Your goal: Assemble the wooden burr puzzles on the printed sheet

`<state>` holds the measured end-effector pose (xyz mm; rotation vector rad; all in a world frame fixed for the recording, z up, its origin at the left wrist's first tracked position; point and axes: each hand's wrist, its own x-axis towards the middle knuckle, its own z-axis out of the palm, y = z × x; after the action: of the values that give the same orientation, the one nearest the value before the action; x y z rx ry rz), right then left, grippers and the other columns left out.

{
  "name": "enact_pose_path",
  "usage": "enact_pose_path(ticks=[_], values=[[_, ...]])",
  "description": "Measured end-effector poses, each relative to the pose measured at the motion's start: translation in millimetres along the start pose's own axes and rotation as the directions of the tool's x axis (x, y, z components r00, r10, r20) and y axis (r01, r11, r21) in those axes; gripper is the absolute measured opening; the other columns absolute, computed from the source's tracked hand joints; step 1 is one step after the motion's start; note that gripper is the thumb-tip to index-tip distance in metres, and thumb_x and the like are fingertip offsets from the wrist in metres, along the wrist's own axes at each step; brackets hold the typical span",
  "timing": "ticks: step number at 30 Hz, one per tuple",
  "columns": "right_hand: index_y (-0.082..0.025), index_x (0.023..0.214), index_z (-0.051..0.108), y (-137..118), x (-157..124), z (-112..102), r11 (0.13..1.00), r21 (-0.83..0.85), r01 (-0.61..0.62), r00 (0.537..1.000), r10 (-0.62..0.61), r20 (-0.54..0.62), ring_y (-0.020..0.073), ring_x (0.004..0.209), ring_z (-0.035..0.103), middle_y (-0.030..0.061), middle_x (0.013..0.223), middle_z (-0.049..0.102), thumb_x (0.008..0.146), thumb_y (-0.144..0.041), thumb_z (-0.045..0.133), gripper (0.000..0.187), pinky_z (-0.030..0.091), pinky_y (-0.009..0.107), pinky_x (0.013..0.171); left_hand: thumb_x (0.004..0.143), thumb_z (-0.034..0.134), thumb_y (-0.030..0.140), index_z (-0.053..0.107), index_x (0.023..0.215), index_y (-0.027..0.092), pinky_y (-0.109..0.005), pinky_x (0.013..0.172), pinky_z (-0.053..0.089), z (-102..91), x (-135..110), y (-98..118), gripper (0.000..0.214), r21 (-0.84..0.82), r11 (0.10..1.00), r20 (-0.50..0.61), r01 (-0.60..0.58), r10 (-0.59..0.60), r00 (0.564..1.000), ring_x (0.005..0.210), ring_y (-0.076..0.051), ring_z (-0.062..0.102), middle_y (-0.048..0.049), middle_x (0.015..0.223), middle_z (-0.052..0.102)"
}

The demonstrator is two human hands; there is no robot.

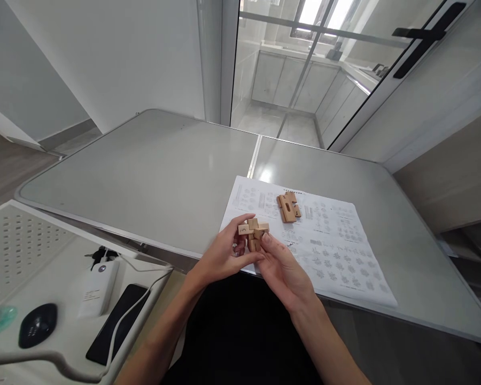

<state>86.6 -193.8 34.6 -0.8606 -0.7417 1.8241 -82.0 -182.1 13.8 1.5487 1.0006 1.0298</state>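
Note:
Between my two hands is a partly interlocked wooden burr puzzle [253, 230], its light blocks crossing one another and dark marks on some end faces. My left hand [224, 251] closes around it from the left, with the thumb underneath near the lower block. From the right, my right hand [282, 267] pinches it with thumb and fingers; some fingertips are hidden behind the blocks. Just beyond, loose notched wooden puzzle pieces [288, 207] lie together on a printed instruction sheet [344, 256] covered with small diagrams.
The grey folding table [164, 171] has a seam down its middle. At lower left, a white cart [20, 235] holds a black phone [118, 323], a white box-like device [99, 289], keys [98, 256], a dark mouse-shaped object [38, 325] and cables. A glass door [304, 69] stands behind the table.

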Motion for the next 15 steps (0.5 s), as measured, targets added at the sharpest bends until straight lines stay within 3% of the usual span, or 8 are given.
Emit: enact_pose_path(ticks=[3,8,12,15], values=[[-0.023,0.117,0.08,-2,-1,0,0.998,-0.06,0.022,1.0,-0.021,0.004,0.0334,0.131,0.067,0.0091,0.129,0.077,0.091,-0.053,0.079,0.04,0.057,0.052,0.113,0.089,0.083,0.041,0.047,0.154,0.028,-0.025,0.065,0.048,1.6,0,0,0.075,0.063,0.998,-0.017,-0.018,0.019,1.0,0.069,-0.011,0.045,0.0002,0.099,0.057],[-0.024,0.119,0.077,-8,-5,-1,0.992,-0.126,0.013,0.999,-0.008,0.039,0.0307,0.131,0.067,0.0086,0.134,0.074,0.096,-0.055,0.074,0.038,0.054,0.048,0.116,0.084,0.088,0.042,0.059,0.145,0.03,-0.028,0.069,0.049,1.5,-1,1,0.069,0.214,0.971,-0.132,-0.11,0.14,0.981,0.072,-0.013,0.047,-0.0035,0.108,0.059],[-0.023,0.117,0.077,-13,-8,0,0.986,-0.166,0.009,0.998,0.0,0.056,0.0314,0.128,0.068,0.0093,0.129,0.076,0.096,-0.052,0.074,0.036,0.053,0.05,0.116,0.088,0.084,0.038,0.057,0.144,0.03,-0.027,0.066,0.05,0.3,-1,4,0.063,0.198,0.97,-0.096,-0.143,0.165,0.982,0.079,-0.014,0.054,-0.0084,0.129,0.059],[-0.023,0.118,0.077,-12,-10,3,0.976,-0.211,0.046,0.998,-0.035,0.056,0.0306,0.129,0.068,0.0081,0.127,0.077,0.095,-0.047,0.077,0.033,0.05,0.05,0.119,0.092,0.08,0.037,0.056,0.144,0.029,-0.028,0.071,0.051,0.9,-1,6,0.057,0.206,0.967,-0.063,-0.148,0.164,0.984,0.084,-0.016,0.058,-0.0079,0.126,0.063]])
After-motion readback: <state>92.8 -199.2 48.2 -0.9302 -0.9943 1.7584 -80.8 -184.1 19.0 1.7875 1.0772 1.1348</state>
